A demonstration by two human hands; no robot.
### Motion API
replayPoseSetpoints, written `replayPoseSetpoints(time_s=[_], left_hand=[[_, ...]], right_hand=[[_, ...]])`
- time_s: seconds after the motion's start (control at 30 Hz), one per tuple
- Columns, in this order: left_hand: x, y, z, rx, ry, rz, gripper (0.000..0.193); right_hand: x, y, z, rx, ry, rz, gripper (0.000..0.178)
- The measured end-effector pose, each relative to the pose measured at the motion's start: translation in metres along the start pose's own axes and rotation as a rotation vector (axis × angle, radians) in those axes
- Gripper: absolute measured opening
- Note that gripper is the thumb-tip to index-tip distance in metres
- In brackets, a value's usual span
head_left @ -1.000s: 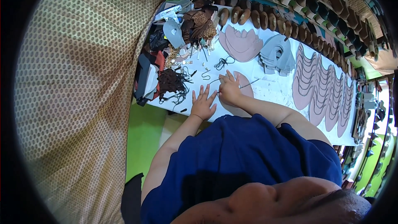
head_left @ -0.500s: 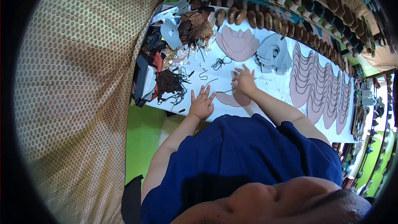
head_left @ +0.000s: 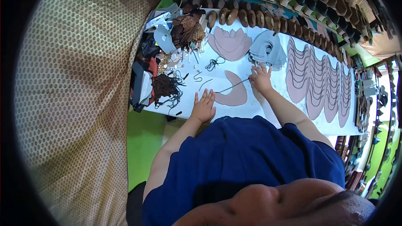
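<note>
Flat and fully spread, the left hand [head_left: 204, 107] has no grip on anything; its palm presses on the white bench [head_left: 251, 109] at the near edge, fingertips just touching the lower left tip of a pink crescent-shaped leather piece [head_left: 233, 93]. The right hand [head_left: 261, 78] is farther out, and its grip looks pinched on the end of a thin dark cord [head_left: 229, 87] that runs in a taut slanting line from those fingers down across the crescent toward the left hand; the fingers are small in the view, so how tightly they close I cannot tell.

A second ago both hands lay close together over the crescent. Since then the right hand has swung outward and to the right, drawing the cord out straight, while the left has stayed planted. My reading is that the cord is being stretched along the piece, with the left hand anchoring the work.

Beyond the hands, a loose knot of dark cord [head_left: 213, 62] lies on the bench, then a stack of larger pink cut pieces [head_left: 230, 44] and a pile of grey ones [head_left: 268, 50] just past the right hand. A row of pink scalloped panels [head_left: 318, 79] stretches off to the right. At the left end sits a heap of brown trimmings [head_left: 165, 87], and shoe soles [head_left: 251, 16] line the far edge.
</note>
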State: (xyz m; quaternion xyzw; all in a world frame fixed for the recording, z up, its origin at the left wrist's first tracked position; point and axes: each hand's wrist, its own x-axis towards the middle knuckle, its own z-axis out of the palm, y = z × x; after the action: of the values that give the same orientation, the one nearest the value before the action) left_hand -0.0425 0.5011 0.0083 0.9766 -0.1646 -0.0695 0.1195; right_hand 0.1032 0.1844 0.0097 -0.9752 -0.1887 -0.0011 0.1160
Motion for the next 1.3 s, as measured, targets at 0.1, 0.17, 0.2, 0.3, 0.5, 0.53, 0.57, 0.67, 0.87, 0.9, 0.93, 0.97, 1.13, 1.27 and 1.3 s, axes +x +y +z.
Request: replayPoseSetpoints(time_s=[0.1, 0.17, 0.2, 0.3, 0.5, 0.53, 0.57, 0.67, 0.87, 0.9, 0.93, 0.97, 1.13, 1.27, 1.3], left_hand=[[0.003, 0.003, -0.004, 0.033, -0.006, -0.024, 0.071], [0.006, 0.01, -0.008, 0.071, -0.042, -0.053, 0.07], [0.007, 0.011, -0.008, 0.108, -0.072, -0.088, 0.069], [0.009, 0.015, -0.01, 0.124, -0.071, -0.117, 0.067], [0.011, 0.014, -0.008, 0.112, 0.086, -0.071, 0.061], [0.012, 0.014, -0.007, 0.111, 0.086, -0.069, 0.061], [0.012, 0.013, -0.006, 0.112, 0.088, -0.073, 0.06], [0.014, 0.012, -0.004, 0.125, 0.102, -0.072, 0.058], [0.015, 0.013, -0.005, 0.149, 0.099, -0.055, 0.055], [0.015, 0.013, -0.004, 0.158, 0.096, -0.052, 0.055], [0.016, 0.012, -0.003, 0.159, 0.094, -0.049, 0.055], [0.017, 0.012, -0.002, 0.185, 0.086, -0.044, 0.054], [0.019, 0.013, -0.004, 0.252, 0.065, -0.031, 0.053], [0.013, 0.013, -0.006, 0.187, 0.049, -0.066, 0.059], [0.011, 0.012, -0.006, 0.173, 0.042, -0.072, 0.063]], right_hand=[[0.003, 0.002, 0.001, -0.028, 0.012, -0.076, 0.015], [0.002, 0.003, 0.008, -0.068, 0.085, -0.122, 0.018], [0.003, 0.001, 0.007, -0.11, 0.16, -0.178, 0.02], [-0.005, -0.003, -0.005, -0.059, 0.127, -0.179, 0.024], [-0.03, -0.017, -0.044, -0.021, -0.049, -0.141, 0.019], [-0.036, -0.02, -0.048, -0.021, -0.048, -0.14, 0.019], [-0.041, -0.024, -0.052, -0.02, -0.108, -0.127, 0.018], [-0.055, -0.026, -0.047, 0.0, -0.165, -0.116, 0.019], [-0.07, -0.029, -0.033, 0.043, -0.213, -0.074, 0.039], [-0.072, -0.031, -0.032, 0.045, -0.216, -0.072, 0.04], [-0.074, -0.031, -0.032, 0.047, -0.219, -0.071, 0.042], [-0.076, -0.028, -0.024, 0.049, -0.218, -0.067, 0.042], [-0.085, -0.025, -0.012, 0.055, -0.081, -0.117, 0.024], [-0.092, -0.025, -0.014, 0.082, -0.12, -0.088, 0.016], [-0.095, -0.023, -0.011, 0.094, -0.077, -0.099, 0.011]])
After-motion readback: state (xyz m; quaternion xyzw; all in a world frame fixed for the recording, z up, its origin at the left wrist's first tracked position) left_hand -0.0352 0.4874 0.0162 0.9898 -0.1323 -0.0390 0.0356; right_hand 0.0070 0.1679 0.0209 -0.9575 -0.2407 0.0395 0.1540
